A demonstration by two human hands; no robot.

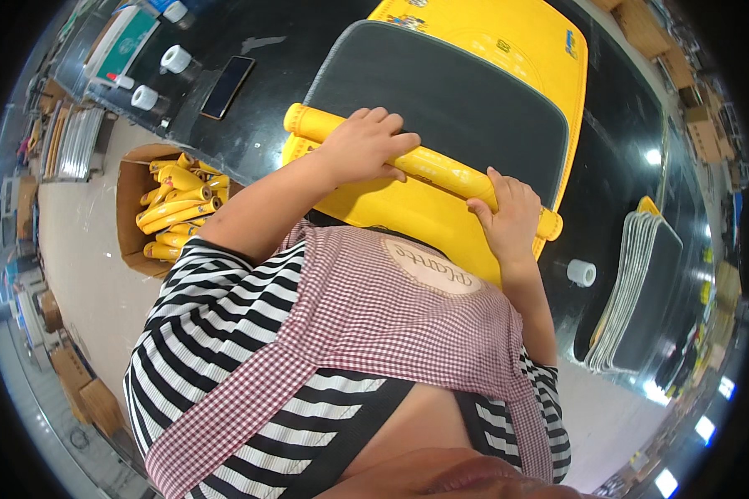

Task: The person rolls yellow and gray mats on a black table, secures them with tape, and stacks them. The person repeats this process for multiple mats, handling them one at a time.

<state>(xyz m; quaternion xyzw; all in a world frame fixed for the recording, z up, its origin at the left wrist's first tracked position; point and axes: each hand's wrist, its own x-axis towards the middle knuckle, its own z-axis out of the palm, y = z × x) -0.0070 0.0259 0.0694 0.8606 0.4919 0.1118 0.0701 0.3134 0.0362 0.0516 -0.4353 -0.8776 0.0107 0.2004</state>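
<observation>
A yellow mat with a dark grey underside (449, 100) lies on the black table (616, 150) in front of me. Its near edge is rolled into a yellow tube (441, 166) that runs from upper left to lower right. My left hand (362, 145) lies over the left part of the roll, fingers curled across it. My right hand (508, 212) grips the roll close to its right end.
A cardboard box (129, 208) of several rolled yellow mats (179, 208) stands on the floor to my left. A stack of flat mats (641, 283) lies at the right of the table. Tape rolls (581, 272) (175, 58) and a dark phone (227, 86) rest on the table.
</observation>
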